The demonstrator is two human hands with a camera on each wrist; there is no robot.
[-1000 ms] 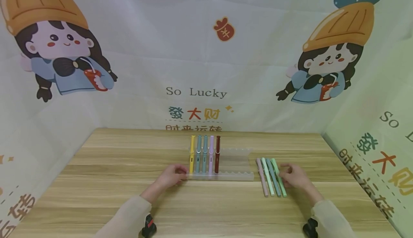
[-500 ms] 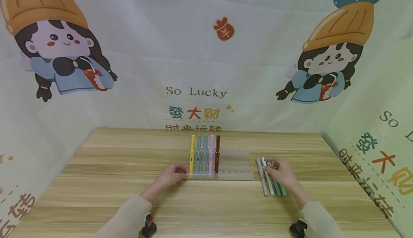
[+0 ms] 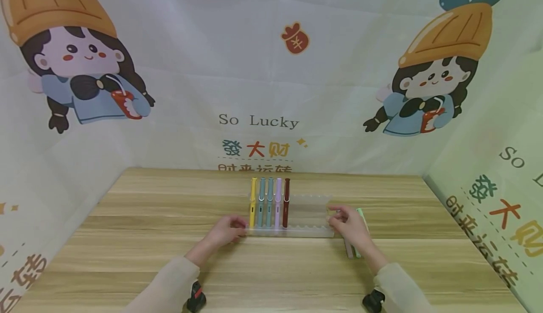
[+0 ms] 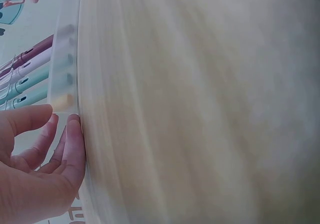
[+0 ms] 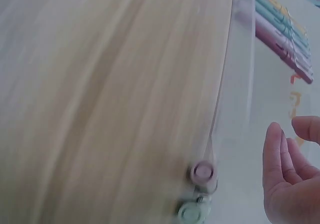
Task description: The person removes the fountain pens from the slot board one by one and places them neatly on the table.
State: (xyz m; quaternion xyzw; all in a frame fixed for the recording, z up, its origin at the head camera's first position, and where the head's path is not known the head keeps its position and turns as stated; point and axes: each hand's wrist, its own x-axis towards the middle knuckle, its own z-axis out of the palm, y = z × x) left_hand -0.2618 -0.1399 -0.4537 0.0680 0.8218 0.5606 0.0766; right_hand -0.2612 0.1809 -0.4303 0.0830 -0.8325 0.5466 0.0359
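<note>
Since the loose pens (image 3: 349,249) lie side by side on the table (image 3: 148,218), just right of the rack (image 3: 307,232), and are mostly covered by the right hand (image 3: 349,223), the care here lies in taking one alone. The right wrist view shows a pink end (image 5: 202,171) and a green end (image 5: 192,213) touching each other, so the fingers would do best to close on the outermost pen and lift it straight up without rolling its neighbour. That hand hovers over the pens by the rack's right end. Its fingers are loosely bent and a little spread, and nothing shows between them.

Five racked pens (image 3: 269,202) fill the left slots, and the free slots run from the dark red pen (image 3: 286,202) rightward. A pen going in should probably come down level into the notch just beside the red one, front and back together, so it does not tip the clear rack.

At the rack's left front corner the left hand (image 3: 226,230) rests its fingertips against the plastic, fingers close together and lightly bent. Light, steady pressure there should keep the rack from sliding. A printed cloth (image 3: 259,122) hangs behind the table.
</note>
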